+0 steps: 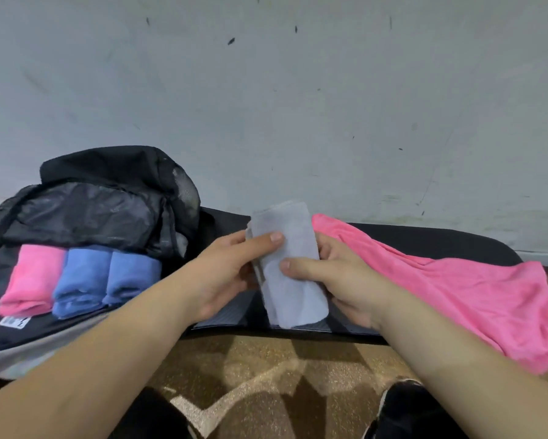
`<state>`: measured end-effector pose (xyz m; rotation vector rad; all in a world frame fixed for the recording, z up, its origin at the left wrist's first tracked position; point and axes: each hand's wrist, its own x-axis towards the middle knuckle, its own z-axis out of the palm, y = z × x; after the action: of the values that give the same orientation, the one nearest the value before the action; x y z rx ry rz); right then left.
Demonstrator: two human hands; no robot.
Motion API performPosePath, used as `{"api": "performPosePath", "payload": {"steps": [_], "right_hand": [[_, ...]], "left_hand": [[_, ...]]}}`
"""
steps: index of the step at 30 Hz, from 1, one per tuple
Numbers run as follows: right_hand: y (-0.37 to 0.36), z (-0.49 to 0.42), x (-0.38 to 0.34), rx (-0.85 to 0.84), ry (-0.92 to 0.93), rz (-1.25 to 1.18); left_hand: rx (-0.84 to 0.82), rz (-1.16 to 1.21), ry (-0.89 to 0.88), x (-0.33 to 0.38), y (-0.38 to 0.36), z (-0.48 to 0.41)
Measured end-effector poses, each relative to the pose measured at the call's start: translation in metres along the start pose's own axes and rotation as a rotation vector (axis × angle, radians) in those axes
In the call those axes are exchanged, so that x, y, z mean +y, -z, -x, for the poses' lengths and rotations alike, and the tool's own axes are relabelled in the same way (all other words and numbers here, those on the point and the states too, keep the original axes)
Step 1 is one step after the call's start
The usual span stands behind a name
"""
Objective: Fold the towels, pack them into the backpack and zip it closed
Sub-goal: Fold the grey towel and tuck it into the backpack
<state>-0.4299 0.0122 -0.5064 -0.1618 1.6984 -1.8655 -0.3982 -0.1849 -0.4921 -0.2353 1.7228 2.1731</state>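
Observation:
A folded grey towel (290, 267) is held upright between both hands above the black mat. My left hand (231, 274) grips its left edge, thumb across the front. My right hand (336, 280) grips its right edge, thumb on the front too. The black backpack (107, 198) lies open at the left. Inside it sit a folded pink towel (31, 280) and two folded blue towels (82, 282) (130, 277), side by side. An unfolded pink towel (456, 289) lies spread on the mat to the right, partly under my right forearm.
A black mat (424, 242) runs along the foot of a grey wall (298, 106). Patterned brown floor (266, 375) lies in front of it. A dark shoe (402, 407) shows at the bottom right.

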Motion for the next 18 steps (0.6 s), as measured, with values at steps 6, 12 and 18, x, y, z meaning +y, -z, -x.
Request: {"api": "performPosePath", "payload": {"steps": [6,12,18], "right_hand": [[-0.053,0.012,-0.014,0.249,0.003,-0.084],[-0.119,-0.012,-0.025,0.23,-0.07,0.136],[-0.192,-0.058,-0.027,0.265,0.045,0.467]], "left_hand": [[0.035,-0.057,-0.014,-0.008,0.017,0.052],[0.261,-0.14,-0.071,0.013,0.067,0.086],[0.65,-0.122,-0.101,0.029,0.159,0.12]]}}
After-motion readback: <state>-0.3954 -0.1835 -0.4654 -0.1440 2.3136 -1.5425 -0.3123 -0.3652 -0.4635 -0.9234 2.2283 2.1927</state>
